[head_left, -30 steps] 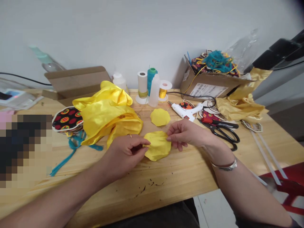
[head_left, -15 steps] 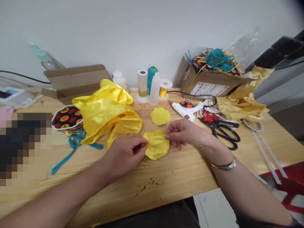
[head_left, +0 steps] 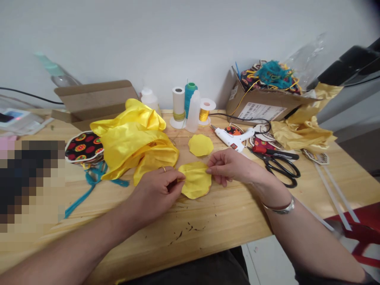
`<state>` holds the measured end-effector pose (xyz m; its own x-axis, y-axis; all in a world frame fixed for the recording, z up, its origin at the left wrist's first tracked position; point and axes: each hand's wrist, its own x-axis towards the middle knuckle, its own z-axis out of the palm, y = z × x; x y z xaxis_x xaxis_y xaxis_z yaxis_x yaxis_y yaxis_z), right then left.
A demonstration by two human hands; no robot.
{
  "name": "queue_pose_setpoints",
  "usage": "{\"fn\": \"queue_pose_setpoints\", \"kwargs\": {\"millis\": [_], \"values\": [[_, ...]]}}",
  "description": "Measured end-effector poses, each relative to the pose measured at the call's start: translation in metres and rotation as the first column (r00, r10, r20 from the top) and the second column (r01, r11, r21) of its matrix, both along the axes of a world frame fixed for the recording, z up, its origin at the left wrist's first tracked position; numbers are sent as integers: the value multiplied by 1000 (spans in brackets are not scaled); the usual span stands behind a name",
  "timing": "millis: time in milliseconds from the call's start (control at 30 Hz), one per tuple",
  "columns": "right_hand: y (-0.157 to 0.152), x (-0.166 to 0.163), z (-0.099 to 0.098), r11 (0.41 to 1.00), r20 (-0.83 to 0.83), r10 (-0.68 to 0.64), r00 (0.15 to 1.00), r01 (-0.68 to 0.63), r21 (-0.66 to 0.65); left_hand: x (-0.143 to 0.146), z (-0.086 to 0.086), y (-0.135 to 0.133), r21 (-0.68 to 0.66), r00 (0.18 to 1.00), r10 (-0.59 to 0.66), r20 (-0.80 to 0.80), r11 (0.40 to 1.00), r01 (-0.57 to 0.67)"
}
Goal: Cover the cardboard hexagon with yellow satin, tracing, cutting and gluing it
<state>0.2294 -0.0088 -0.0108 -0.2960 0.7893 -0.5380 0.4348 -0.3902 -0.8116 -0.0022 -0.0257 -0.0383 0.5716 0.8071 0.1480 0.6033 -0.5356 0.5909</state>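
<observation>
A roundish piece of yellow satin fabric (head_left: pixel 196 184), slightly creased, is held between my two hands just above the wooden table. My left hand (head_left: pixel 162 188) pinches its left edge between thumb and forefinger. At the opposite edge, the thumb and fingers of my right hand (head_left: pixel 225 168) close on the cloth. Beyond it lies a flat yellow fabric disc (head_left: pixel 201 145). A crumpled heap of yellow satin (head_left: pixel 136 138) rests beside my left hand.
Behind the fabric stand thread spools (head_left: pixel 178 107) and a white bottle (head_left: pixel 193 113). To the right lie a white glue gun (head_left: pixel 233 138), black-handled scissors (head_left: pixel 283 168) and a full cardboard box (head_left: pixel 255 105). Patterned pieces (head_left: pixel 84 147) with teal tassels (head_left: pixel 95 178) lie left.
Almost nothing differs. The held yellow fabric has shifted very slightly, and both hands keep their pinch on its edges.
</observation>
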Motion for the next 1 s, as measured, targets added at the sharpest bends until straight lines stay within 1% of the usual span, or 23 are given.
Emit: {"fn": "queue_pose_setpoints", "kwargs": {"millis": [100,267,500,633,833,1000], "values": [[0,0,-1,1000,-3,18,1000,-18,13,0,-1,0,3,1000,6,-7,1000,-6],[0,0,-2,1000,-6,13,1000,-12,28,1,0,0,2,1000,12,-17,1000,-12],[-1,5,-7,997,-20,44,999,-43,57,-1,-1,0,36,1000,-1,-7,999,1],[-1,4,-9,998,-17,36,999,-35,52,-1,-3,-1,47,1000,-10,-6,999,10],[-1,0,-5,998,19,28,999,-29,47,-1,-4,-1,67,1000,-8,-29,998,10],[-2,0,-7,998,17,23,1000,-24,51,-2,-6,-1,83,1000,-13,-15,996,14]]}}
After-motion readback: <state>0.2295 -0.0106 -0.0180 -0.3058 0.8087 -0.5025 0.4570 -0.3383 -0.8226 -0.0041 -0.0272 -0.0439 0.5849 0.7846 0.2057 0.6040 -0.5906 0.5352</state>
